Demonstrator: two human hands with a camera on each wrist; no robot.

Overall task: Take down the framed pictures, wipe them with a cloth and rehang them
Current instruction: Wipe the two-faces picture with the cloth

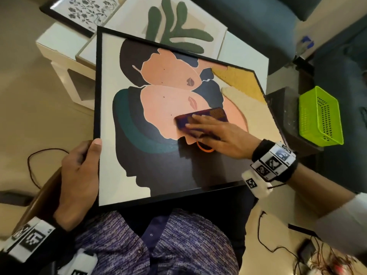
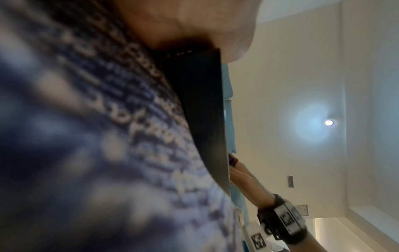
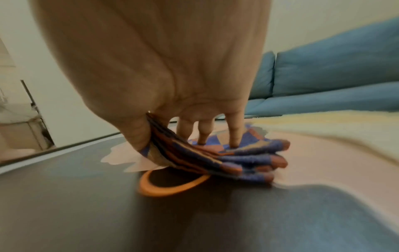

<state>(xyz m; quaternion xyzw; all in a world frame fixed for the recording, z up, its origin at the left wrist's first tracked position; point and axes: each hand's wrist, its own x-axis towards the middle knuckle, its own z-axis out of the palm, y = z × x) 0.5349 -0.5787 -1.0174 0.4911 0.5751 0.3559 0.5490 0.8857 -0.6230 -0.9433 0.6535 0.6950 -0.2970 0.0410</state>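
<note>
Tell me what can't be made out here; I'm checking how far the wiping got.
- Glass under the cloth: covered by it and the right hand, head view.
- Back of the picture and its hanger: face up, hidden.
- Left hand fingers: behind the frame edge.
- Dust or streaks: motion blur in the right wrist view.
- Flower picture: cut off by the top edge.

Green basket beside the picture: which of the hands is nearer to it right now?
Right. The right hand presses the folded cloth on the framed picture, toward the green basket side. The left hand grips the frame's opposite edge, farther away.
</note>
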